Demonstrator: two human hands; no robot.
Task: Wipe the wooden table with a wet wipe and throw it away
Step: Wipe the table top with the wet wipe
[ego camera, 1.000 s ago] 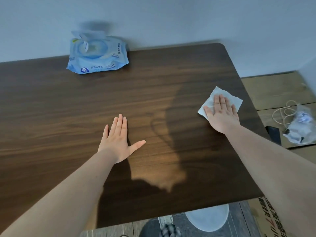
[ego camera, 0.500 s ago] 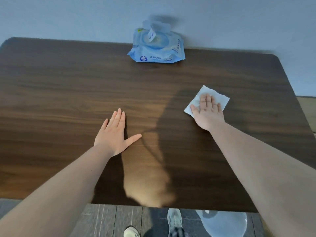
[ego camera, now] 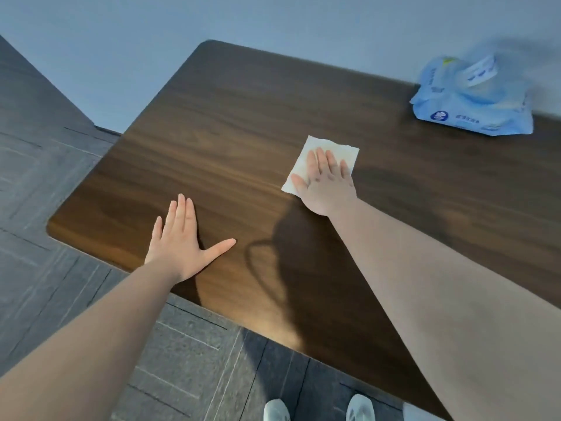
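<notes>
Your left hand [ego camera: 182, 241] lies flat on the dark wooden table [ego camera: 230, 123], grip released, holding nothing. Farther out, your right hand [ego camera: 326, 180] presses the white wet wipe [ego camera: 318, 148] flat, fingers spread, grip unclenched. The blue wipes pack [ego camera: 473, 101] sits at the far edge.

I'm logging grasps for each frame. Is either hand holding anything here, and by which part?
Nothing is gripped. The right hand lies flat on the wet wipe, pressing its near half to the table. The left hand rests bare on the wood.
</notes>
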